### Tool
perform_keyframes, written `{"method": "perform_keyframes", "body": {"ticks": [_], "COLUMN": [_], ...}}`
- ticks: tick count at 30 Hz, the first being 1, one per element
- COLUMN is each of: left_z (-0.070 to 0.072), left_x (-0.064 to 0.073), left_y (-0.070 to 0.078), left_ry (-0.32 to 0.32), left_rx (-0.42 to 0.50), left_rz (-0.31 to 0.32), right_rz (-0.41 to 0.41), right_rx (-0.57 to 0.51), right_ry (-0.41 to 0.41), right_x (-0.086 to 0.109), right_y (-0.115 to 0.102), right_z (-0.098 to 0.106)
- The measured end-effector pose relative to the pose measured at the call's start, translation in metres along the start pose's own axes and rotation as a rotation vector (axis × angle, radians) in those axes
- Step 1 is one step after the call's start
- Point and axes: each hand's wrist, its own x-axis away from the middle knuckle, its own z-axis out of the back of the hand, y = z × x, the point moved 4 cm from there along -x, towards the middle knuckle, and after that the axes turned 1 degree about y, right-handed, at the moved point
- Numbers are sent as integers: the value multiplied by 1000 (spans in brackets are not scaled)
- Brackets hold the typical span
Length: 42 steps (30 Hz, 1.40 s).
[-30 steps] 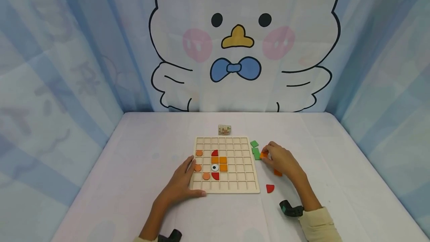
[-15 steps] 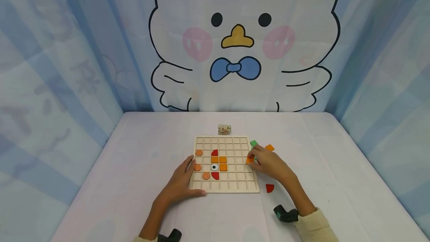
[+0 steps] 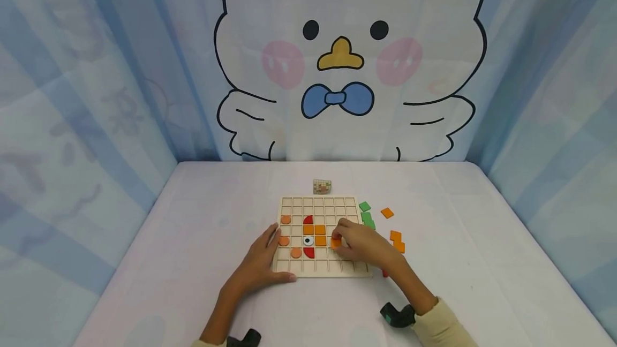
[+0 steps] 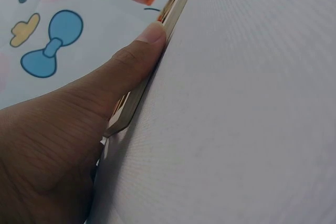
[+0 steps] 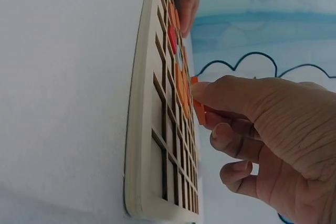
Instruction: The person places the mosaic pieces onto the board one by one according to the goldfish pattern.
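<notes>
A wooden grid board (image 3: 332,268) lies on the table. Several orange circles, two red quarter-circles, a white eye disc (image 3: 308,240) and three orange squares (image 3: 320,240) sit in its cells. My left hand (image 3: 260,261) rests at the board's near left corner, fingers along the left side; in the left wrist view its thumb (image 4: 142,51) touches the board's edge. Above the board's middle right, my right hand (image 3: 363,242) pinches an orange square tile (image 3: 335,243) between thumb and fingers. That tile (image 5: 199,109) is just above the grid in the right wrist view, tilted.
Right of the board lie green tiles (image 3: 367,219), a lone orange tile (image 3: 387,212) and more orange tiles (image 3: 398,247). A red piece (image 3: 384,273) is partly hidden by my right arm. A small patterned card (image 3: 322,186) lies behind the board. Printed curtains surround the table.
My right hand has picked up an orange tile from beside the green ones and carried it left over the board. The left hand and the placed pieces have stayed where they were.
</notes>
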Motion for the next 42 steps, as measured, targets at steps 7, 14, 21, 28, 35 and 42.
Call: {"method": "perform_keyframes", "body": {"ticks": [7, 14, 21, 28, 35, 42], "left_z": [-4, -5, -5, -3, -2, -1], "left_x": [-1, 0, 0, 1, 1, 1], "left_y": [-1, 1, 0, 2, 1, -1], "left_ry": [0, -3, -1, 2, 5, 7], "left_rx": [-12, 7, -2, 7, 5, -7], "left_rz": [-19, -48, -53, -55, -61, -50], "right_rz": [12, 40, 32, 13, 35, 49], "right_rx": [19, 14, 24, 3, 5, 11], "right_ry": [-42, -38, -44, -48, -26, -7], "right_x": [-4, -4, -6, -8, -8, -9], "right_y": [-11, -18, -19, -18, -19, -20], "right_z": [-16, -22, -26, -26, -26, -27]}}
